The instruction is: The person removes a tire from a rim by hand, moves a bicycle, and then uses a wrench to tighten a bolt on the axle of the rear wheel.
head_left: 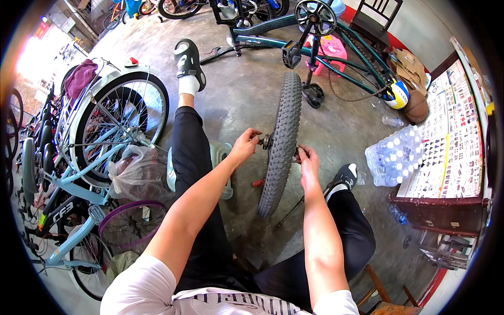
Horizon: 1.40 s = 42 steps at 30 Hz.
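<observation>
Between my legs a bicycle wheel (287,123) with a knobbly black tyre stands upright, tread toward me. My left hand (246,146) has its fingertips closed on the axle end, next to the sprockets (266,142) on the wheel's left side. On the opposite side my right hand (307,160) pinches at the other axle end; the tyre and fingers partly hide what it grips. A small red object (258,183) lies on the floor just left of the tyre. A thin dark rod (290,211) shows below my right hand.
Ahead stands a dark green bicycle frame (262,38) with a crank and hanging chain, by a pink stool (336,48). Parked bicycles and a pale blue frame (86,191) crowd the left. Bottled water (395,157), a basketball (416,107) and a chart-covered counter (446,142) are at right.
</observation>
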Motion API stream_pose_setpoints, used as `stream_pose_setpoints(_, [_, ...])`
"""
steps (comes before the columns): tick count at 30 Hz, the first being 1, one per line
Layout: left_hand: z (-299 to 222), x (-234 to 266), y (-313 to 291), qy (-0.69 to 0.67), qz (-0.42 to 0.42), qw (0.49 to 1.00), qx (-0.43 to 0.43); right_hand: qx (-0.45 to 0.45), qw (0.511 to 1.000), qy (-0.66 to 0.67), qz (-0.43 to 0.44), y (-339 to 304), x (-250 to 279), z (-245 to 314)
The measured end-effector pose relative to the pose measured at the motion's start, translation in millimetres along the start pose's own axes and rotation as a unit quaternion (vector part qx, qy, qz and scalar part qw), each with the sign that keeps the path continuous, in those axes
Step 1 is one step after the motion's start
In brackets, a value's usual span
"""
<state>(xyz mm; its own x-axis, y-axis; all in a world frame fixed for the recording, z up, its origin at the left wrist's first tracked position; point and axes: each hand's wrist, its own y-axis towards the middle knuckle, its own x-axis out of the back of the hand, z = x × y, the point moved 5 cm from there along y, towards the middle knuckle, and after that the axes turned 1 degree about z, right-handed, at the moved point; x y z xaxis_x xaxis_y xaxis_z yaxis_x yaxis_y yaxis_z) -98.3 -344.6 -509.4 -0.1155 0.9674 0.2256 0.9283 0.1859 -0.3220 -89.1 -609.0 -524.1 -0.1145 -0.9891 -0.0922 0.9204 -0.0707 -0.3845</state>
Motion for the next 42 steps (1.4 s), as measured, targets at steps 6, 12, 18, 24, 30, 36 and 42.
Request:
stream_pose_setpoints(6, [4,2,15,0.135,-0.014,0.989,0.053,0.002,1.000,-0.013,-0.007,1,2,-3])
stream_pose_setpoints(12, [2,0,-2,-0.033,0.045,0.998,-0.014,0.015,1.000,-0.013,-0.016,3,6,-2])
stream_pose_setpoints(18, [-21,0,0,0.122,0.012,0.991,0.052,0.019,1.000,-0.013,-0.018,1,7,1])
stream_pose_setpoints(24, [-7,-5,0,0.071,0.052,0.996,-0.016,0.024,0.999,-0.027,-0.027,-2,8,6])
stream_pose_setpoints(30, [-6,1,16,0.247,-0.001,0.968,-0.034,0.034,0.998,-0.046,-0.018,-2,4,6])
stream_pose_setpoints(36, [-14,0,-3,0.073,0.057,0.996,-0.010,0.036,0.998,-0.044,-0.015,2,8,1])
stream_pose_setpoints(42, [-7,4,10,0.238,-0.043,0.970,0.000,0.034,0.996,-0.078,0.003,2,4,1])
